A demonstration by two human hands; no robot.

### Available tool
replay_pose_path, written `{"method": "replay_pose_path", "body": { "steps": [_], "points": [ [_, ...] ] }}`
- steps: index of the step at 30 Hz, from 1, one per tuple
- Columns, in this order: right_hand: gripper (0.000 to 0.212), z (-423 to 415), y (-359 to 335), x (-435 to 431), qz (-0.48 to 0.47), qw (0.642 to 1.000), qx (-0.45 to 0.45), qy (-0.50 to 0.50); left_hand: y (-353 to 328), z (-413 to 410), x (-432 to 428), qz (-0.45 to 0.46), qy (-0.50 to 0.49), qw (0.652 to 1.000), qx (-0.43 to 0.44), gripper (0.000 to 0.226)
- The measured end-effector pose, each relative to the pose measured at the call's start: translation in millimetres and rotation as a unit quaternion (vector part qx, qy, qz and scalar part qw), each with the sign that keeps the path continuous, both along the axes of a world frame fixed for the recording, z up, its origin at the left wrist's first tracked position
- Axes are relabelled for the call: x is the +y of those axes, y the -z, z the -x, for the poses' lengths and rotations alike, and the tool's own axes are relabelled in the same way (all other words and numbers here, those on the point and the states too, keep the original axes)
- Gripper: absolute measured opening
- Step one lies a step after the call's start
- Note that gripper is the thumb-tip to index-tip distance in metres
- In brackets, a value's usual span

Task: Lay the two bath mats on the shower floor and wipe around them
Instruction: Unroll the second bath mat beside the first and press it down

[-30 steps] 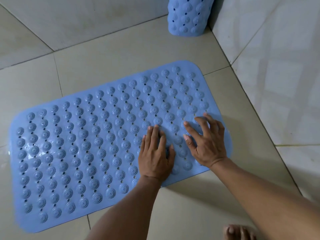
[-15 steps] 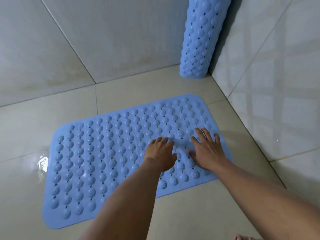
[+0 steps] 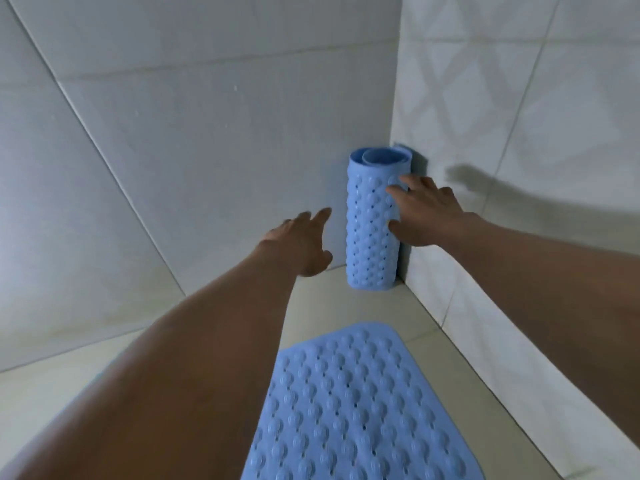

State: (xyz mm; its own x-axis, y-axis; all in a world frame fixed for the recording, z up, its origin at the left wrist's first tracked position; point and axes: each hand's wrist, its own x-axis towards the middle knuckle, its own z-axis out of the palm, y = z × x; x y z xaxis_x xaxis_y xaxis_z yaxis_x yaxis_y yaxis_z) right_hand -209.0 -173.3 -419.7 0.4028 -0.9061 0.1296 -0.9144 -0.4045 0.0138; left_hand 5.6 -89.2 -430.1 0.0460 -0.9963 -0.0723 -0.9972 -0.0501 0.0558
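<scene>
A blue studded bath mat [image 3: 349, 407] lies flat on the shower floor at the bottom of the view, partly hidden by my left forearm. The second blue mat, rolled up [image 3: 370, 237], stands upright in the corner where the two tiled walls meet. My right hand [image 3: 424, 211] rests on the roll's upper right side, with index finger and thumb touching its front and fingers fairly straight. My left hand [image 3: 299, 242] hovers just left of the roll with fingers extended, apart from it and holding nothing.
Grey tiled walls [image 3: 194, 140] close in the corner on the left and right [image 3: 519, 109]. A strip of beige floor tile [image 3: 322, 299] separates the flat mat from the roll.
Both hands have left the flat mat and reached forward and up to the rolled mat in the corner. The view has tilted up toward the corner.
</scene>
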Motion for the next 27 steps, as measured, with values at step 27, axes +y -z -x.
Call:
{"method": "replay_pose_path", "body": {
  "steps": [27],
  "points": [
    [0.054,-12.6,24.4,-32.4,0.018,0.997,-0.031,-0.065,-5.4,37.9,-72.1,0.092,0.021,0.993,-0.069,0.02]
  ]
}}
